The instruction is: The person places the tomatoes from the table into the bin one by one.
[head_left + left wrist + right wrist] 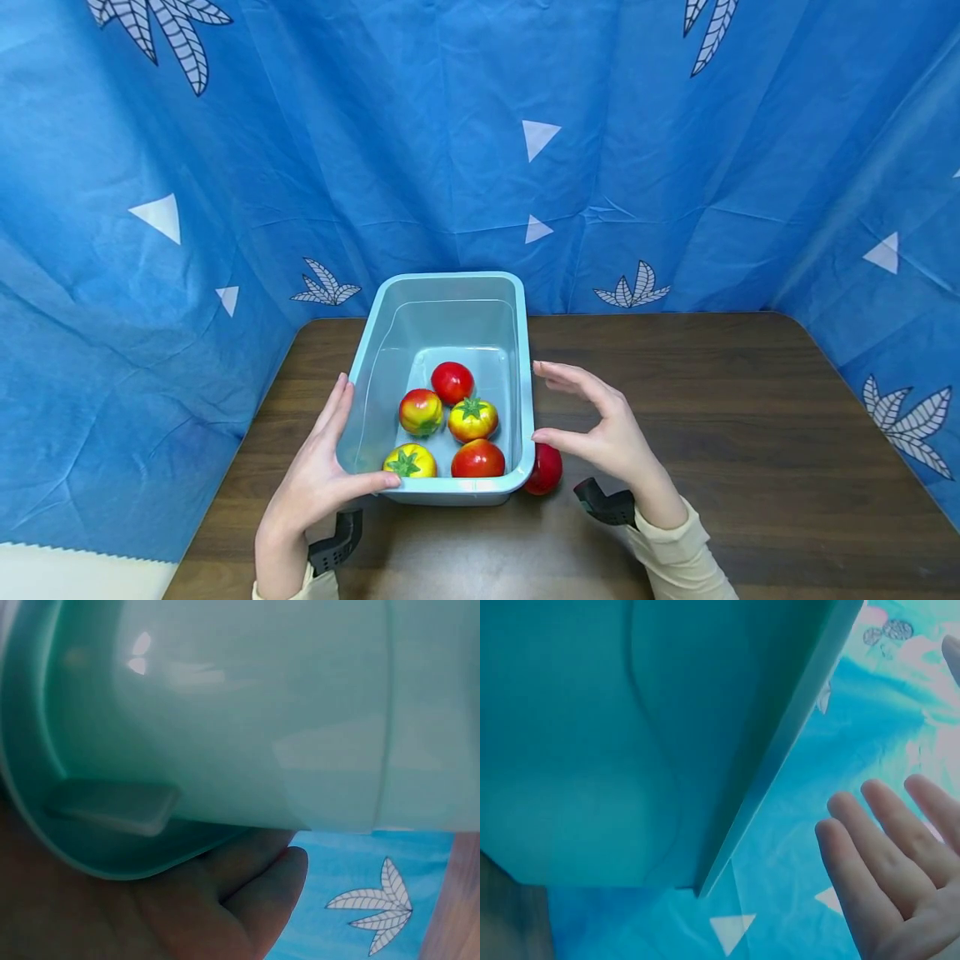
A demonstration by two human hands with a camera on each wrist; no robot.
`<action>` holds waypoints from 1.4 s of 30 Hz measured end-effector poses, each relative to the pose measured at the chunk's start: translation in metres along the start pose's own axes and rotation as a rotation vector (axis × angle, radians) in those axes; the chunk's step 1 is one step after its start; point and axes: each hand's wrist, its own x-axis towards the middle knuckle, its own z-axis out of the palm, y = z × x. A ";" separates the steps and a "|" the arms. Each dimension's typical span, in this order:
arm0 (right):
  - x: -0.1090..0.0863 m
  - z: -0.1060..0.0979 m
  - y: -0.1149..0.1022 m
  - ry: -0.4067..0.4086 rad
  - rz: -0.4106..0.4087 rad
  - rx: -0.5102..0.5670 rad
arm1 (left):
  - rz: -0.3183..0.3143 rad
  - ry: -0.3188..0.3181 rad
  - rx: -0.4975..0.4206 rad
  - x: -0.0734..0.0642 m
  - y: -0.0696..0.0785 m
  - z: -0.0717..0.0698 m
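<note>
A light blue plastic basin [442, 493] stands on the table and holds several toy fruits. Inside it are a yellow tomato with a green calyx [410, 461], a red-and-yellow tomato [473, 419], a red-and-yellow round fruit [421, 412], and two red fruits. My left hand [318, 467] spans the near left corner, its thumb on the near rim and its straight fingers along the outer left side. My right hand [600, 421] is spread beside the right rim, fingers apart from the wall in the right wrist view. Under its thumb, a dark red round fruit [544, 469] sits outside the basin.
The brown wooden table [712, 417] extends to the right of the basin. A blue curtain [450, 150] with white triangles and leaf prints hangs behind it and at both sides. Black straps [335, 542] circle both wrists.
</note>
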 end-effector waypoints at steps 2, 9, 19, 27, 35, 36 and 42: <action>0.000 -0.004 0.004 -0.001 -0.001 0.007 | 0.002 -0.001 -0.007 0.000 0.000 0.000; -0.002 -0.015 0.023 0.001 -0.011 0.016 | 0.004 -0.005 -0.014 0.000 -0.001 0.000; -0.001 -0.016 0.034 -0.052 0.075 -0.019 | -0.007 -0.004 -0.007 0.000 -0.001 0.000; -0.001 -0.010 0.027 -0.122 0.176 -0.047 | 0.007 0.001 -0.005 0.000 0.001 -0.001; -0.022 -0.005 0.069 -0.217 0.259 -0.037 | 0.015 -0.001 -0.006 0.000 0.001 -0.001; -0.025 -0.005 0.075 -0.227 0.271 -0.027 | 0.016 0.000 -0.006 0.000 0.001 -0.001; -0.036 -0.003 0.090 -0.294 0.300 0.023 | 0.009 0.001 0.001 0.000 0.000 -0.001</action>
